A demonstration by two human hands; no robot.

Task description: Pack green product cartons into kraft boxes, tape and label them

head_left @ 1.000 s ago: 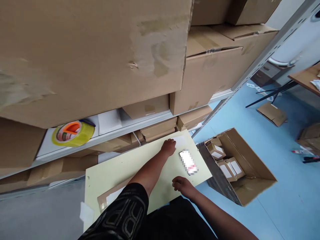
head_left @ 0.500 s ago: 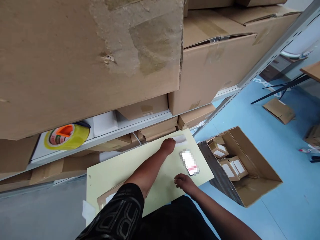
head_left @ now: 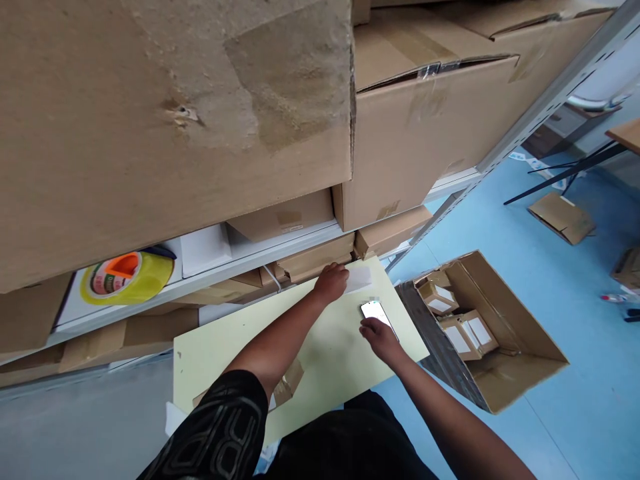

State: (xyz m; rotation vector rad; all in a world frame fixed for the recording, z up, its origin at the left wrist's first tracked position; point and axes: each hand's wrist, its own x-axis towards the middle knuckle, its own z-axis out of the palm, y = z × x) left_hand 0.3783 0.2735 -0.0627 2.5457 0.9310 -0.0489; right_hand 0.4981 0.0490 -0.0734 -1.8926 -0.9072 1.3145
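Observation:
A pale yellow table stands in front of a metal shelf. My left hand reaches to the table's far edge and pinches a white paper slip. My right hand rests on a phone with a lit screen that lies on the table's right part; its fingers curl over the phone's near end. A small brown carton lies on the table under my left arm.
Large cardboard boxes fill the shelf above. A yellow tape roll sits on the shelf at left. An open carton with several small labelled boxes stands on the blue floor at right. Loose cardboard lies further right.
My right hand moved forward from the table's near edge onto the phone. My left hand stayed at the paper slip. The view tilted slightly.

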